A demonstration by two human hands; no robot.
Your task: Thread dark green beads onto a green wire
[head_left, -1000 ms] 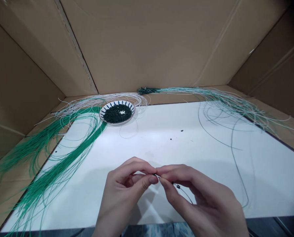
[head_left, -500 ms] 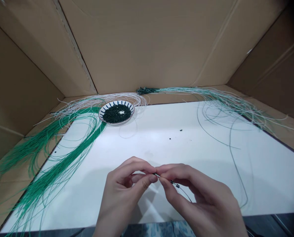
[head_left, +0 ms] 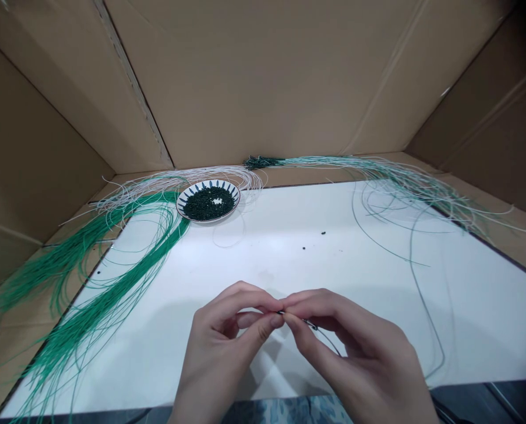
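At the near middle of the table, my left hand (head_left: 230,344) pinches a small dark bead (head_left: 281,312) between thumb and index finger. Its fingertips meet those of my right hand (head_left: 355,347), which is closed in a pinch on a thin pale cord (head_left: 332,343). One or more dark beads (head_left: 312,325) sit on that cord just below the right index finger. The cord's tip is hidden by the fingertips. Farther back, a white plate (head_left: 182,203) with blue rim strokes holds a heap of dark green beads (head_left: 205,207).
Green cords (head_left: 112,288) fan across the left side, with white cords (head_left: 192,174) behind them. Along the back lies a bundle of beaded cords (head_left: 316,161), its loose ends trailing right. A few stray beads (head_left: 323,233) lie on the white table. Cardboard walls (head_left: 263,76) enclose it.
My right fingertips have closed up against the left ones, so less cord shows between them. The beads on the cord are now mostly behind the right fingers.
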